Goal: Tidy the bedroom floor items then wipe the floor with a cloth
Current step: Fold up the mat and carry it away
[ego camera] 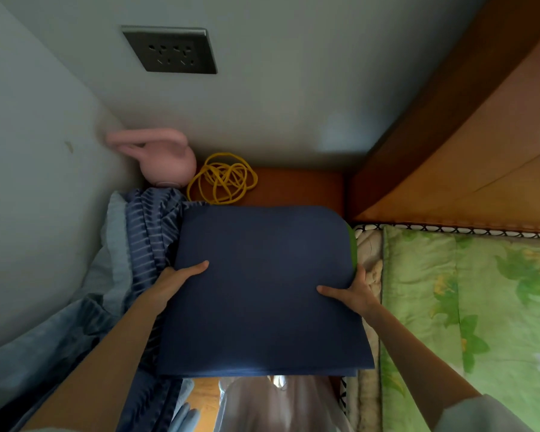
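Observation:
A large folded dark blue mat (262, 288) with a green underside showing at its right edge fills the middle of the head view. My left hand (175, 282) grips its left edge, thumb on top. My right hand (353, 291) grips its right edge, thumb on top as well. I hold the mat flat above a narrow strip of orange-brown floor (296, 185) between the wall and the bed. The floor under the mat is hidden.
A pink rabbit-shaped item (162, 157) and a coiled yellow cord (222, 179) lie by the far wall. Blue striped bedding (150, 232) piles up at the left. The bed with a green floral quilt (468, 307) and wooden headboard (468, 126) is on the right. A wall socket (172, 49) sits above.

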